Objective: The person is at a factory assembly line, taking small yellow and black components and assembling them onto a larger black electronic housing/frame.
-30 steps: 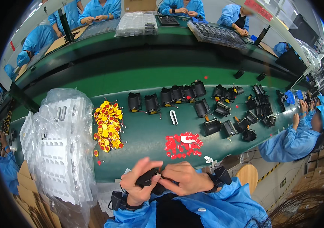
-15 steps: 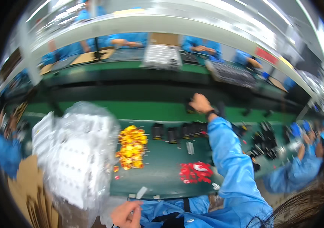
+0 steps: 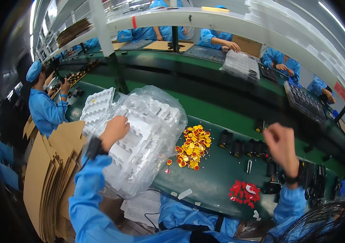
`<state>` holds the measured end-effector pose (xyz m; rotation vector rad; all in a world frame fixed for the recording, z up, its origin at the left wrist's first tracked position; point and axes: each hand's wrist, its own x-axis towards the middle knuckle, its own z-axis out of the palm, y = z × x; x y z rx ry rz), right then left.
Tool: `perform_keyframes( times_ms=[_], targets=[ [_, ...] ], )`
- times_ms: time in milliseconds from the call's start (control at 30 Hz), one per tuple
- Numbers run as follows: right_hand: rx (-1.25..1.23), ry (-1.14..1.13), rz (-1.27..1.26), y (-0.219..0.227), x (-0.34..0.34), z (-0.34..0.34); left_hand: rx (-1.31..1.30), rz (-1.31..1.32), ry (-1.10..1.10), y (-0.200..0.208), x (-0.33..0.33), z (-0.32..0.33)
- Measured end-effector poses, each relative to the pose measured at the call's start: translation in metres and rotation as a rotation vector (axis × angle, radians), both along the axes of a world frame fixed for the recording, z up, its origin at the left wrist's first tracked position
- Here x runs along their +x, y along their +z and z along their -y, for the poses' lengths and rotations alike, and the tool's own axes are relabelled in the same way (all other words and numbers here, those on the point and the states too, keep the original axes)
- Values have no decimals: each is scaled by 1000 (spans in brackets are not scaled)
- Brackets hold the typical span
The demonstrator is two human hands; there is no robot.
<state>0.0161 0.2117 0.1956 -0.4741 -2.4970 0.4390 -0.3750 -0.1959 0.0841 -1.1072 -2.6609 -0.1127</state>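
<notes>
My left hand [image 3: 116, 130] is over the left part of a clear plastic bag [image 3: 172, 121] of white moulded trays [image 3: 134, 152]. Its fingers are curled together; whatever lies under them is hidden. On the right, my right hand [image 3: 282, 146] is raised above the bench with fingers bent inward and nothing visible in them. A small black part [image 3: 260, 125] stands on the green strip just beyond that hand. Several similar black parts [image 3: 237, 148] stand in a row on the bench. Nearer me lies a pile of small red pieces [image 3: 245, 193], and left of them a heap of yellow-and-red pieces [image 3: 193, 146].
Folded cardboard sheets [image 3: 45, 182] stand at the left. A white post [image 3: 101, 28] and a shelf beam [image 3: 205, 18] cross the far side. A co-worker [image 3: 45, 101] works at far left; others sit across the line. Black assemblies [image 3: 273, 187] lie by my right forearm.
The view has swung left. My left hand has risen from my lap to the bagged trays. My right hand has drawn back from the black part on the green strip.
</notes>
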Motion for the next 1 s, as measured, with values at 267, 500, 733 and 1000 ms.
perform_keyframes(
  times_ms=[267, 500, 733, 1000],
  targets=[
    [15, 573, 76, -36, 115, 107, -280, -291, 286, -46, -89, -37],
    [-284, 407, 34, -90, 141, 115, -136, -106, 218, -51, -106, -25],
    [-388, 530, -74, -109, 125, 125, -135, 1, 213, -54, -125, -32],
    [-533, 483, -73, -138, 131, 131, 100, -104, 136, -2, -87, -18]
  ],
)
